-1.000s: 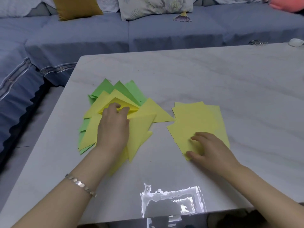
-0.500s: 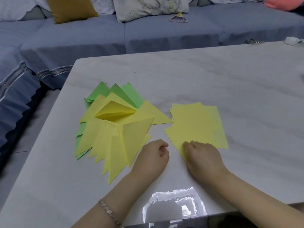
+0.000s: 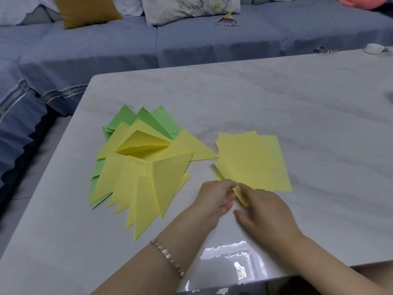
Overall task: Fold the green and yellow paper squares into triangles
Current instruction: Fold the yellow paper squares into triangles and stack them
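Both the left hand [image 3: 214, 199] and right hand [image 3: 262, 206] are pinching the near corner of the top yellow square [image 3: 244, 160], lifting it slightly off the stack beside the folded triangles [image 3: 146, 167] on the surface [image 3: 255, 99].

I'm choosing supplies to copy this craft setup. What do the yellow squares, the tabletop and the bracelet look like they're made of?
Yellow squares: thin matte paper, judging by the sharp creases in the folded triangles beside them. Tabletop: pale veined marble or a stone-look slab, polished, since its near edge mirrors a bright glare. Bracelet: small shiny links, probably metal, though shell or plastic is possible.
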`<control>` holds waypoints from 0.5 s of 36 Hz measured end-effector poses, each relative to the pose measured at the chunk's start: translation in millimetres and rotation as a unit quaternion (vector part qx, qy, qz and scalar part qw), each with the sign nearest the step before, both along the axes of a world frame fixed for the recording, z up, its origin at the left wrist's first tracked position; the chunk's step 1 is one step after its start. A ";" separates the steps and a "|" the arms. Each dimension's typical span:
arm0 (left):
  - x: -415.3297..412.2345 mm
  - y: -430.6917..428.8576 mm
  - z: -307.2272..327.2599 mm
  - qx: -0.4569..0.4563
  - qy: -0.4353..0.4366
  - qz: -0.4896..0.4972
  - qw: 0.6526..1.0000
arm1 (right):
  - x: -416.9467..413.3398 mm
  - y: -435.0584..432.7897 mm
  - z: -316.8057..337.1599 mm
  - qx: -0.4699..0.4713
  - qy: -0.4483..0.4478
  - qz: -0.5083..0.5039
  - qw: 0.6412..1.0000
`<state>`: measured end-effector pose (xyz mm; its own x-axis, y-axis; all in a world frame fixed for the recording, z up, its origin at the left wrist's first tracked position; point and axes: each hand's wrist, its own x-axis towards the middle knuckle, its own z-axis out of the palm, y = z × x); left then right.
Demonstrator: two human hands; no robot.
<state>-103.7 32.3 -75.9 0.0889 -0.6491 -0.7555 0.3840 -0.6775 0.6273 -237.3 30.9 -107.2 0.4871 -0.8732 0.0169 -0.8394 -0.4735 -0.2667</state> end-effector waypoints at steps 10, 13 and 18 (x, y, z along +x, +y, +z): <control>-2.1 -8.3 4.7 -0.053 -0.161 -0.074 0.983 | -9.2 -7.8 -17.5 -0.063 -0.151 0.001 0.987; 9.2 0.1 12.9 -0.071 -0.136 -0.068 0.986 | -11.3 -7.9 -11.2 -0.103 -0.200 0.035 0.974; 50.2 15.3 25.7 -0.066 -0.105 0.005 0.992 | -6.1 -6.3 1.3 -0.103 -0.240 0.185 0.948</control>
